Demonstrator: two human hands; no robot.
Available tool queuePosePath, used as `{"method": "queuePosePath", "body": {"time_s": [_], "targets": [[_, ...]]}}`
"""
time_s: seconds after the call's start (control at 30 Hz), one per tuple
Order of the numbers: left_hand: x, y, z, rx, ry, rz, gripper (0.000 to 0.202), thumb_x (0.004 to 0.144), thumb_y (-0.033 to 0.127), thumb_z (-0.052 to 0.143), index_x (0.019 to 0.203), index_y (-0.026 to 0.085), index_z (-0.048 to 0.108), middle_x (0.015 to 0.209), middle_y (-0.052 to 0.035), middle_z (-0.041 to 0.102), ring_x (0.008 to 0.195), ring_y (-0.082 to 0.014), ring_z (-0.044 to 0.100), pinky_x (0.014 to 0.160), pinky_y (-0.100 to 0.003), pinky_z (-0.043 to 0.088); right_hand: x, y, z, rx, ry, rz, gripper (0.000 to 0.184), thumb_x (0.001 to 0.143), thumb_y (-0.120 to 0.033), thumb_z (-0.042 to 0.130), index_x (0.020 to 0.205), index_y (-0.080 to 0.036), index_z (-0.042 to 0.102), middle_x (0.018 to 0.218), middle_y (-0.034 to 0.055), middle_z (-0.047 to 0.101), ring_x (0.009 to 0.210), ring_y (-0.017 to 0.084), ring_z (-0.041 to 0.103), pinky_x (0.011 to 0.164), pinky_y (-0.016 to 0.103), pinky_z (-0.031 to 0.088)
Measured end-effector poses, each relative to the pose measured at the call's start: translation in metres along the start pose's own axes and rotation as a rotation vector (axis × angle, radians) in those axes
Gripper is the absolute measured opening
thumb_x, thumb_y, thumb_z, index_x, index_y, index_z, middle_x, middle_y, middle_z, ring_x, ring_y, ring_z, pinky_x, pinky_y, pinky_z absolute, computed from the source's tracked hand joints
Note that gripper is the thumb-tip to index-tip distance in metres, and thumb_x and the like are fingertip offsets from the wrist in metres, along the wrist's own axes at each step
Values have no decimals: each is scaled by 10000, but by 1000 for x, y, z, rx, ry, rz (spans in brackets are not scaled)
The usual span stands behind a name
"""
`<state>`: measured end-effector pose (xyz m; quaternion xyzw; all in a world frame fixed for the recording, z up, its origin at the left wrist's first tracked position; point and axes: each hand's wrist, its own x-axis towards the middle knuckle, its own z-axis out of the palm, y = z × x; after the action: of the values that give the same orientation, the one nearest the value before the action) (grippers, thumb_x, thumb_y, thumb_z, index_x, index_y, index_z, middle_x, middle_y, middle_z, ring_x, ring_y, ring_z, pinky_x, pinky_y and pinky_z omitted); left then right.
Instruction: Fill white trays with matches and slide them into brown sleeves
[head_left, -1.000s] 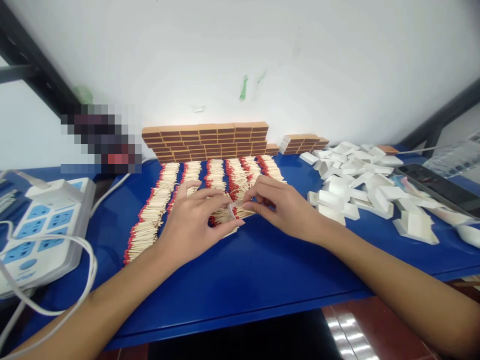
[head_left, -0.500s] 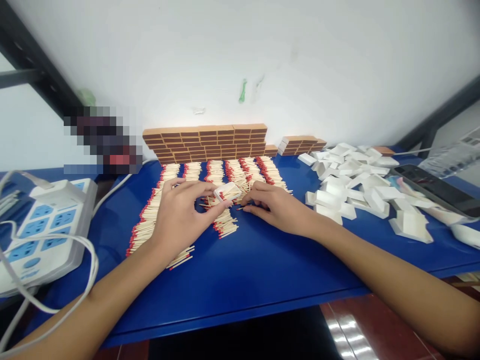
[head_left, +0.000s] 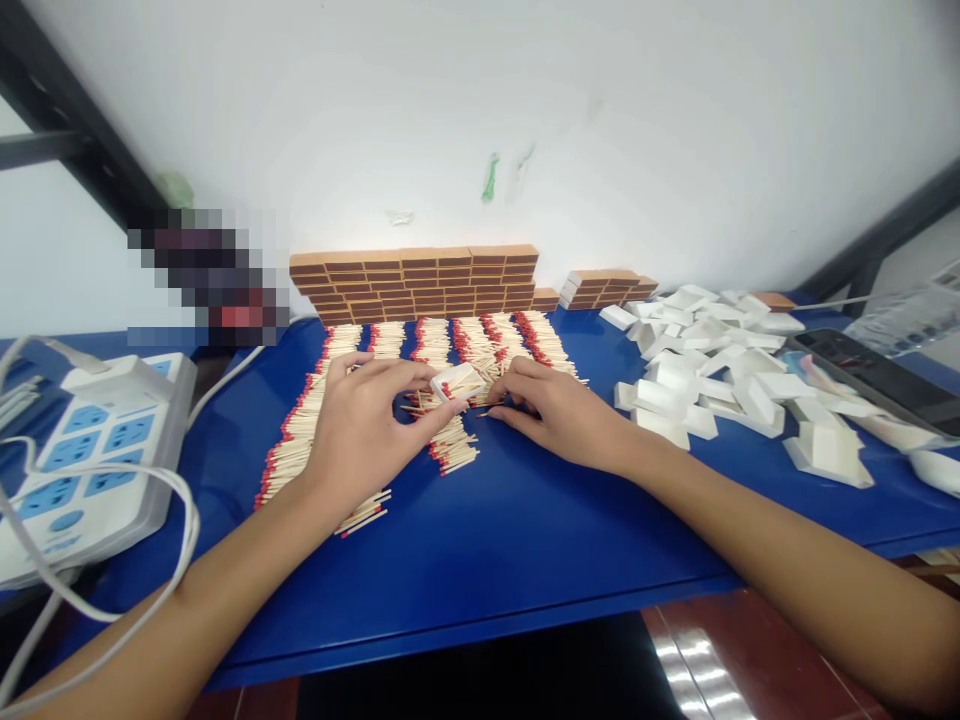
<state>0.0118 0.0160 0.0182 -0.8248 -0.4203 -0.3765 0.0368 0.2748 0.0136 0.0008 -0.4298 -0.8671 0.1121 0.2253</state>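
Note:
Between the thumb and fingers of my left hand (head_left: 367, 410) is a small white matchbox tray (head_left: 457, 382), tilted, with some red-tipped matches in it. Just to its right, my right hand (head_left: 551, 405) has its fingers pinched together close to the table. A single match (head_left: 484, 413) shows at its fingertips, its red head pointing left. Rows of loose matches (head_left: 300, 425) lie on the blue table (head_left: 480, 570) beneath and behind both hands. A shorter heap of matches (head_left: 454, 447) lies right below the tray.
Brown matchboxes (head_left: 420, 285) stand stacked along the wall, with a smaller stack (head_left: 607, 288) beside them. Many empty white trays (head_left: 705, 360) are piled on the right, next to a dark phone (head_left: 877, 375). A power strip (head_left: 97, 440) with white cables sits at the left.
The view has shifted very slightly. Both hands keep almost the same place and hold, the left on the tray and the right low at the match.

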Motion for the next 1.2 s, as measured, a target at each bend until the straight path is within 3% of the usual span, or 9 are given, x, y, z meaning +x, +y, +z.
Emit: {"method": "queuePosePath", "body": {"time_s": [0.37,0.63,0.77,0.83,0.93,1.03,1.2], "targets": [[0,-4,3,11,-20,22,273,934,491,805,1009,232,760,1005,-20,855,966,-266,802,1045,-487,432,-2,5,-5,13,-57,22,141,1084,-263,579,980,-199,649,1007,58,597,836,199,604,764,340,462],[-4,1,5,-2,-104,90,245,912,444,844,1014,238,759,1077,-36,848,1022,-273,789,1115,-529,402,-1,-4,-21,73,144,-47,104,1077,-249,596,997,-211,651,944,42,585,796,184,553,704,313,429],[-6,9,7,-57,-167,151,286,913,477,835,1076,252,763,1142,-38,839,1072,-263,784,1166,-516,389,0,-18,-15,81,99,-46,88,1079,-249,584,1026,-221,647,1004,60,608,833,196,579,733,327,450],[-6,10,7,-73,-158,147,295,914,486,830,1097,263,765,1155,-33,839,1085,-260,782,1180,-512,386,0,-21,-13,104,71,-43,91,1081,-266,578,1040,-226,649,1028,68,622,848,202,593,747,338,466],[-5,8,4,-80,-123,103,255,911,477,830,1067,284,769,1158,-17,841,1079,-260,782,1178,-514,389,0,-20,-14,138,156,-43,141,1095,-301,546,1035,-231,653,985,65,637,826,208,589,739,351,476],[-2,5,1,-67,-98,34,236,916,445,826,1066,277,759,1011,-1,854,993,-251,790,1122,-494,427,-1,-13,-12,93,225,-38,175,1098,-292,527,1030,-222,673,942,66,626,821,216,593,743,361,482],[0,3,-1,20,4,-22,258,917,490,817,998,253,755,956,-4,849,929,-252,782,1048,-465,465,0,-3,-1,10,62,-43,207,1087,-279,557,1166,-199,731,1000,88,616,891,234,640,805,376,507]]}}
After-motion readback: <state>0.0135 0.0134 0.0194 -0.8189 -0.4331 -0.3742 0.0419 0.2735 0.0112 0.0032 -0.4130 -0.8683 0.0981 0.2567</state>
